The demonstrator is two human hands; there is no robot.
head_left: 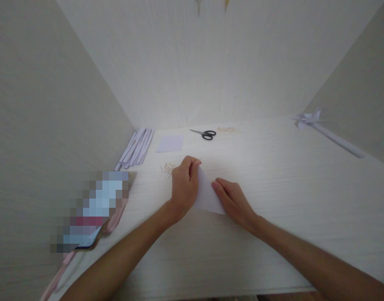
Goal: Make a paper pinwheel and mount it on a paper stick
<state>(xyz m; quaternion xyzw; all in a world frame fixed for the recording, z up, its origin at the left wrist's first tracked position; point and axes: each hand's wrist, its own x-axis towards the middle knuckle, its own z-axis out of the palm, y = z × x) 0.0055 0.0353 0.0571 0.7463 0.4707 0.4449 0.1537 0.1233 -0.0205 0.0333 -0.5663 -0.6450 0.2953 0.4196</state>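
Note:
A sheet of pale lilac paper (207, 194) is held up between my two hands over the middle of the table. My left hand (185, 182) pinches its upper left corner, thumb and fingers closed. On the other side, my right hand (234, 200) grips the right edge with the thumb on top. The paper slants down from left to right, and my fingers hide part of its edges. Just left of my left hand lies a small heap of thin, pale sticks or pins (167, 168), too small to make out exactly.
Scissors (207, 134) with black handles lie at the back, near loose brownish bits (227, 129). Left of them are a flat paper square (170, 143) and several rolled paper tubes (137, 147). A blurred-out phone (96, 209) leans at the left wall. A paper pinwheel (331, 136) lies far right.

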